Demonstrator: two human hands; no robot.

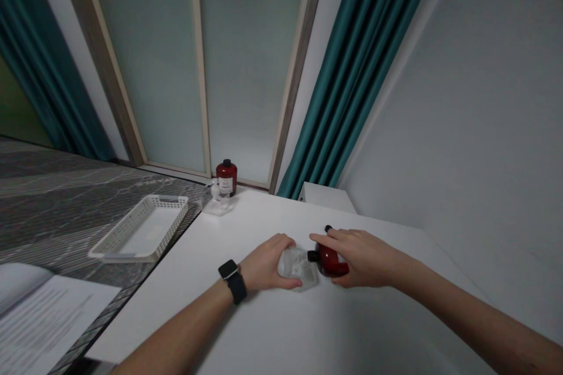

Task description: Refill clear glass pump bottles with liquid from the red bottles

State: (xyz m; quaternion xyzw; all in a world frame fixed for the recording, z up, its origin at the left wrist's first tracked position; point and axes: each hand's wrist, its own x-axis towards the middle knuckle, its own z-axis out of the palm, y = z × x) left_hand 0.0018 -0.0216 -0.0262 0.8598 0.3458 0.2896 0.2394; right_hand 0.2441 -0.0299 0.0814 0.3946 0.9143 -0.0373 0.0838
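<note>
My left hand point(273, 262), with a dark watch point(234, 279) on its wrist, is curled around the side of a clear, see-through container point(299, 268) on the white table point(264, 334). My right hand point(358, 255) grips a dark red bottle point(329, 261), tilted onto its side. The bottle's black neck end point(313, 256) points left, at the rim of the container; whether they touch I cannot tell. Behind my right fingers a second black knob point(328, 228) shows, and what it belongs to is hidden.
At the table's far left corner a red bottle point(226, 176) with a black cap stands upright, behind a clear container point(217, 204) holding something white. Left of the table, a white perforated basket point(147, 228) and an open book point(48, 316) lie on a grey patterned surface. A white box point(328, 196) stands beyond the far edge.
</note>
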